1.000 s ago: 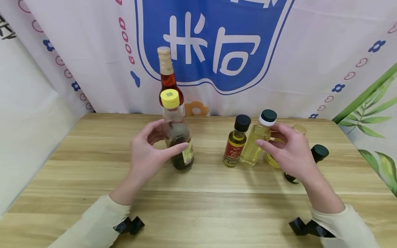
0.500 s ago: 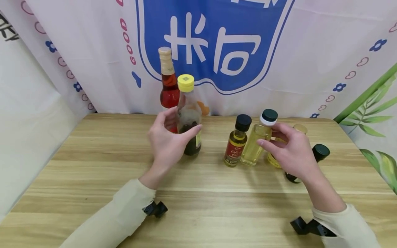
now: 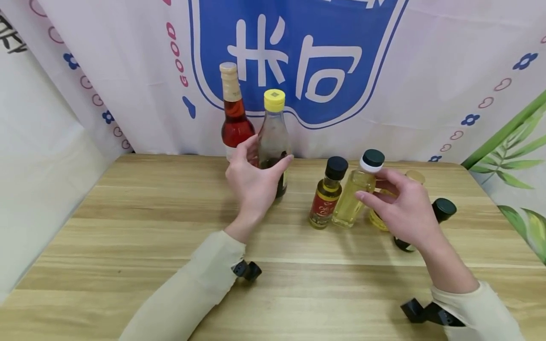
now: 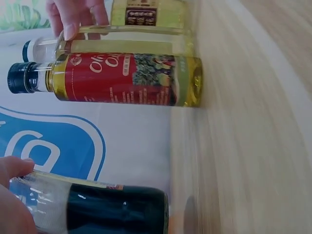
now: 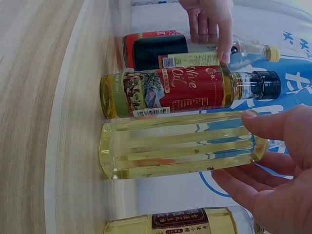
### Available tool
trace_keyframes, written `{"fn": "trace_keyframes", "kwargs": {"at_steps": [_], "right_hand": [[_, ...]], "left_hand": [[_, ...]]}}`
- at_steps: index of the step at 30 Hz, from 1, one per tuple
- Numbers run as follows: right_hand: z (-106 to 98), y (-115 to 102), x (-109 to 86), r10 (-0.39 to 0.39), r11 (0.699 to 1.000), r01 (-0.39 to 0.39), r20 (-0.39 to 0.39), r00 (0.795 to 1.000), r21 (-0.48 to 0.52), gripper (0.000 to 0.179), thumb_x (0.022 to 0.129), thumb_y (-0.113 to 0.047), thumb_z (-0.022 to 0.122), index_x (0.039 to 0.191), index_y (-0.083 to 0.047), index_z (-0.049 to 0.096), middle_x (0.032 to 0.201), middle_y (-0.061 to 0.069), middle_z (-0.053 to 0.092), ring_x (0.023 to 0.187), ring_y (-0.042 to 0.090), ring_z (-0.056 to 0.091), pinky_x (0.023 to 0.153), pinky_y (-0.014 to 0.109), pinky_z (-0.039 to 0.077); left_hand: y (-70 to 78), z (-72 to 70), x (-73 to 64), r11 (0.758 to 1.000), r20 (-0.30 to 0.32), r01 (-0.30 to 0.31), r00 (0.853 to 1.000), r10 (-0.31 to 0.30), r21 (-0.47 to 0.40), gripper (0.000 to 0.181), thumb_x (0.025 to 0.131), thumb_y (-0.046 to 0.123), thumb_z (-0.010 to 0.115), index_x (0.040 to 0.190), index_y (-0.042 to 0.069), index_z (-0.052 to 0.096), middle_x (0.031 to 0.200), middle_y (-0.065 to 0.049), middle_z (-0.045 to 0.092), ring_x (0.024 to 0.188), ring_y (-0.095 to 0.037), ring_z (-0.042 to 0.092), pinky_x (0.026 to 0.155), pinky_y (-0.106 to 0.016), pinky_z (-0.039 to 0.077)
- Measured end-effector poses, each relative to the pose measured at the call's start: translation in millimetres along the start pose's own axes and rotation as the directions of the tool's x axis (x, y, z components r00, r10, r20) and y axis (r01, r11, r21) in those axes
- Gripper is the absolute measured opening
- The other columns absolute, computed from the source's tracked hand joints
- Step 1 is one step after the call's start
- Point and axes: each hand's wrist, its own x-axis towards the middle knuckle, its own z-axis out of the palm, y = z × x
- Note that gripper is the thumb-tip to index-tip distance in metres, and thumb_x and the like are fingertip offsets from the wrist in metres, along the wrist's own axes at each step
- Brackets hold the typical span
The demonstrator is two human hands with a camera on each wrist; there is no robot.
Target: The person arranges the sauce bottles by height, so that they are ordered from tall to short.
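My left hand grips a clear glass bottle of dark sauce with a yellow cap, upright in the head view. In the left wrist view the sauce bottle's base appears slightly off the tabletop. Thumb and fingers of my right hand hold the upper part of a pale yellow oil bottle with a dark green cap, which stands upright. Just left of that oil bottle stands a small olive oil bottle, red-labelled and black-capped. Behind my left hand is a tall bottle of red liquid.
Partly hidden by my right hand are another yellow oil bottle and a dark bottle with a green cap. All share a wooden table, backed by a printed white curtain.
My left hand has carried the sauce bottle right and toward the back, uncovering more of the red bottle. My right hand and the oil bottle have stayed in place.
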Motion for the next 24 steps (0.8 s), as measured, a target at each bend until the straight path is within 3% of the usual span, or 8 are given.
{"fn": "trace_keyframes", "kwargs": {"at_steps": [9, 24], "right_hand": [[2, -1, 1.8, -0.021, 1.0, 0.021, -0.001, 1.0, 0.02, 0.051, 0.097, -0.017, 0.08, 0.142, -0.002, 0.062, 0.136, 0.02, 0.066, 0.123, 0.036, 0.067, 0.086, 0.002, 0.052], [-1, 1, -0.1, -0.009, 1.0, 0.01, 0.005, 1.0, -0.005, 0.052, 0.098, -0.021, 0.079, 0.143, -0.003, 0.062, 0.137, 0.021, 0.066, 0.124, 0.039, 0.068, 0.089, 0.007, 0.055]], "left_hand": [[-4.1, 21.2, 1.2, 0.999, -0.075, 0.037, 0.996, -0.038, -0.015, 0.069, 0.08, 0.029, 0.095, 0.14, 0.01, 0.065, 0.134, -0.007, 0.069, 0.118, -0.023, 0.066, 0.1, -0.039, 0.058], [-12.0, 38.0, 2.6, 0.998, -0.136, 0.061, 0.989, -0.064, -0.027, 0.068, 0.08, 0.027, 0.095, 0.14, 0.013, 0.068, 0.134, -0.007, 0.07, 0.124, -0.024, 0.064, 0.106, -0.044, 0.053]]}}
